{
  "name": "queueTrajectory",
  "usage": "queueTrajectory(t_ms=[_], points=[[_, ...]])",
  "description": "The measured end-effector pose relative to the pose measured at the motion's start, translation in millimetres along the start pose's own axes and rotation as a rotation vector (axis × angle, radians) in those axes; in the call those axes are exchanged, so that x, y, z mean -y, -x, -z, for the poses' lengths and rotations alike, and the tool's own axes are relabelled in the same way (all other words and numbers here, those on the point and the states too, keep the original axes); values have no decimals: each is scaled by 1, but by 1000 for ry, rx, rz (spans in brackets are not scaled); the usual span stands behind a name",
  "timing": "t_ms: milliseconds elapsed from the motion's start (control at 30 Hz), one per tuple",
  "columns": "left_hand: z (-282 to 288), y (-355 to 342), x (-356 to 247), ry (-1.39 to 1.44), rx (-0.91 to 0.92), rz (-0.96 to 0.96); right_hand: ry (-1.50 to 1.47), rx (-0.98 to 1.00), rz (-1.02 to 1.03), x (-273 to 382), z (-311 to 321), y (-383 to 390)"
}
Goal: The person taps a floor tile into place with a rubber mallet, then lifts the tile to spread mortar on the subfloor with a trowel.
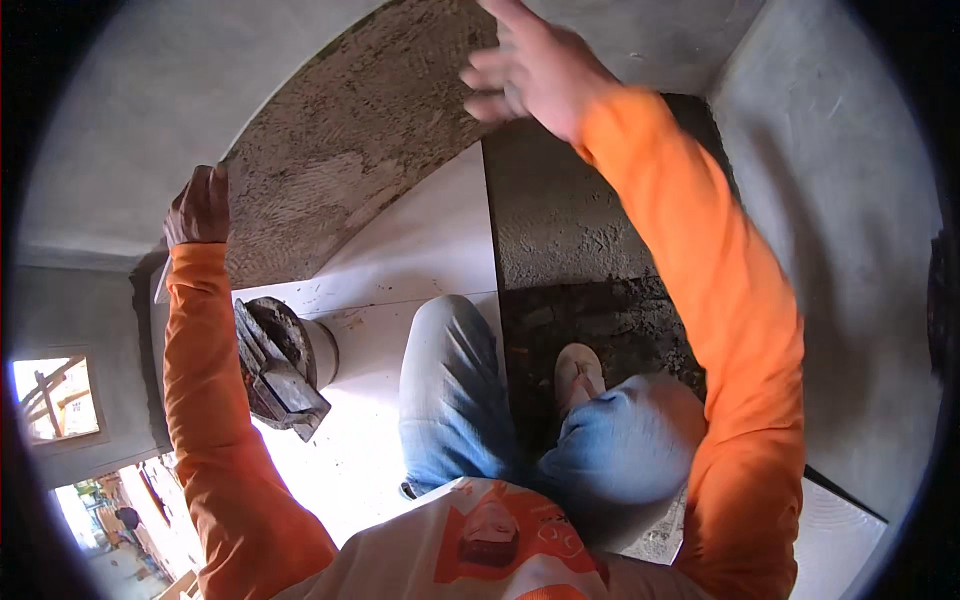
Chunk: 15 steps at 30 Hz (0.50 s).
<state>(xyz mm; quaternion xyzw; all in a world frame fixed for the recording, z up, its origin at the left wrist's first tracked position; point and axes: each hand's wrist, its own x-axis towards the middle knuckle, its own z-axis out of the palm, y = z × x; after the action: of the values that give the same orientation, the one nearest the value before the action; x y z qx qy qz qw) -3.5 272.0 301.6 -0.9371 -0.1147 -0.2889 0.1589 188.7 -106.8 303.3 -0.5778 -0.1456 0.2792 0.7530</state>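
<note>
A large tile (350,150) leans up in front of me, its visible face coated with rough grey-brown mortar. At its left edge, the fingers of my left hand (199,205) are closed around the rim. My right hand (535,75) is raised by the tile's upper right part, slightly blurred, with the fingers spread. Whether its fingertips touch the tile, I cannot tell. Beneath the coated tile lie pale, smooth floor tiles (430,235).
Left of my knees stands a bucket (322,352) with a mortar-smeared tool (285,385) across its top. Dark wet mortar (590,310) covers the floor around my right foot (578,372). Grey plastered walls (830,250) close in ahead and at right. A window opening (60,398) is at left.
</note>
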Motion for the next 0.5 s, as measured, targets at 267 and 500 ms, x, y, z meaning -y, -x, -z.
queueTrajectory(t_ms=[267, 500], points=[[-30, 14, 48, -200, 7, 20, 485, 116, 170, -12, 17, -22], [-64, 26, 134, -213, -97, -60, 1144, -852, -400, -238, 244, 271]])
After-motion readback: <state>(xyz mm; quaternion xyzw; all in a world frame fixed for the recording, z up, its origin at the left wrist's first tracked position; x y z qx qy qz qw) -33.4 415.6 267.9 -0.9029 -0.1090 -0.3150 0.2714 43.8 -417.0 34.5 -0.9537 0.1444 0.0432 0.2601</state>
